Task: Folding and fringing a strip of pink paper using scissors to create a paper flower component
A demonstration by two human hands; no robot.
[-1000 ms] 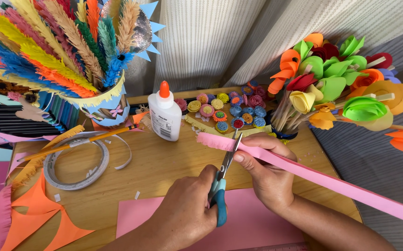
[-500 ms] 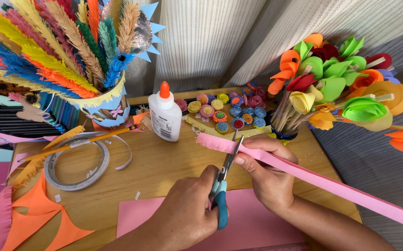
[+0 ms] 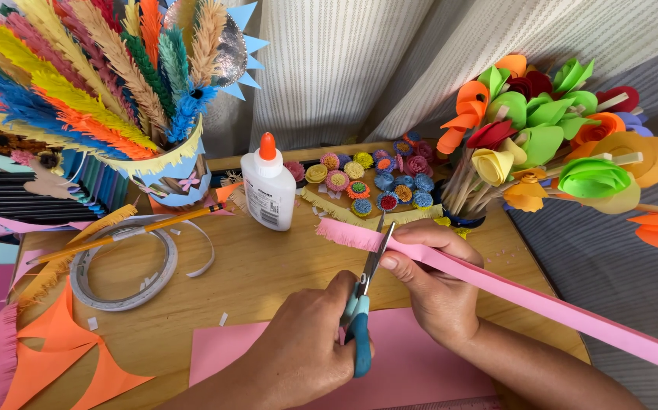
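Observation:
My left hand [image 3: 299,357] grips blue-handled scissors [image 3: 363,304], blades pointing up and away from me. The blades meet the edge of a long pink paper strip [image 3: 541,300]. The strip's left end [image 3: 344,234] is cut into a fine fringe. My right hand [image 3: 431,285] pinches the strip just right of the blades, thumb on top. From there the strip runs off to the lower right. Both hands hover over a pink paper sheet [image 3: 412,364] on the wooden table [image 3: 268,273].
A white glue bottle [image 3: 268,190] with an orange cap stands behind the strip. Small rolled paper flowers [image 3: 374,178] lie beyond it. A tape roll [image 3: 122,266], pencil [image 3: 128,231] and orange paper scraps [image 3: 59,349] sit left. Paper-feather cup [image 3: 177,171] back left, paper-flower bouquet [image 3: 549,137] right.
The scissor blades have closed a little further onto the strip's edge near my right thumb. Everything else stays put.

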